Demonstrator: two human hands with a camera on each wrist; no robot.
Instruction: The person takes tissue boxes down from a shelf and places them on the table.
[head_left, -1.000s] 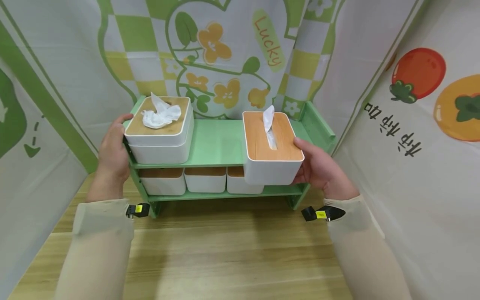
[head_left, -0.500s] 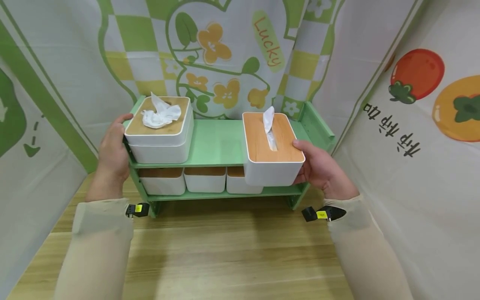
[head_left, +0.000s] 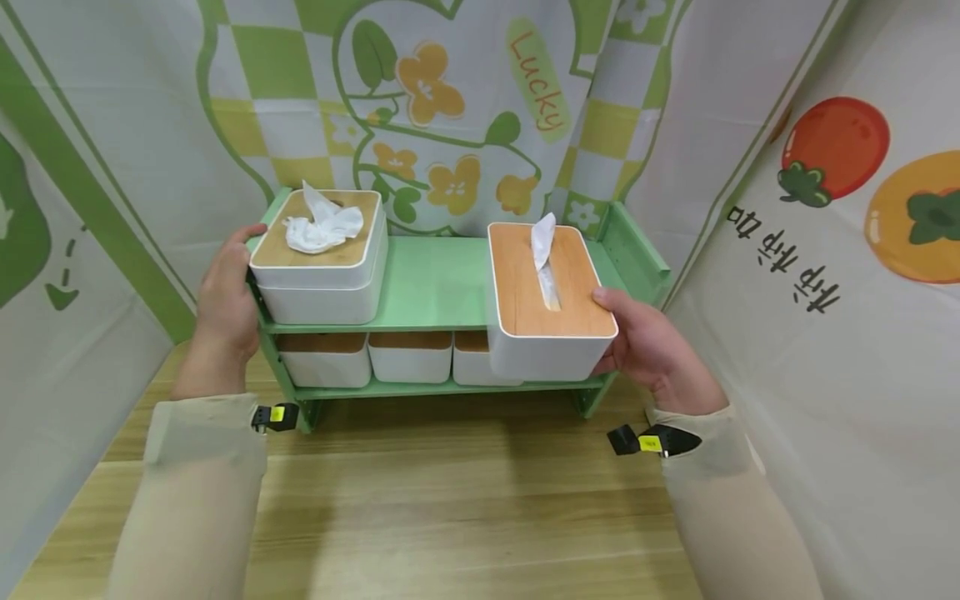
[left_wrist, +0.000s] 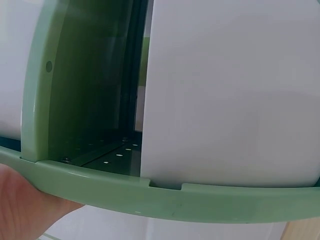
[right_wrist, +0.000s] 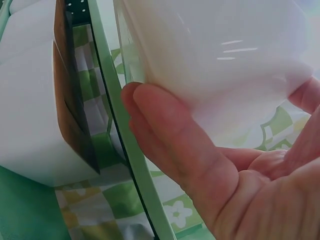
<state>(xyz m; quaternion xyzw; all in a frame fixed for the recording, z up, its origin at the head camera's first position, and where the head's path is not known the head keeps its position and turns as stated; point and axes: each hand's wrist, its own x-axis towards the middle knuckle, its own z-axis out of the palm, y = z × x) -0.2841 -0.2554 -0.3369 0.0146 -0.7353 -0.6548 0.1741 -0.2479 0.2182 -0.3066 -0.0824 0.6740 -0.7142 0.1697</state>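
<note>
My right hand (head_left: 648, 346) grips a white tissue box (head_left: 551, 354) by its right side, thumb on the wood-look lid. A tissue sticks up through the lid's slot. The box is in front of the right part of a green two-tier shelf (head_left: 435, 283), tilted slightly towards me. In the right wrist view, my fingers (right_wrist: 170, 120) curl under its white wall. My left hand (head_left: 227, 304) holds the shelf's left end panel. In the left wrist view, part of that hand (left_wrist: 25, 205) shows behind the green frame (left_wrist: 125, 192); its fingertips are hidden.
Another tissue box (head_left: 322, 300), with a crumpled tissue on top, stands on the upper tier's left end. Several white boxes with wood-look lids, such as this middle box (head_left: 410, 362), line the lower tier. A printed curtain (head_left: 450, 108) hangs behind, above a wooden floor (head_left: 450, 500).
My right hand has brought the tissue box slightly down and towards me, and its lid now tips more my way. My left hand stays at the shelf's left end.
</note>
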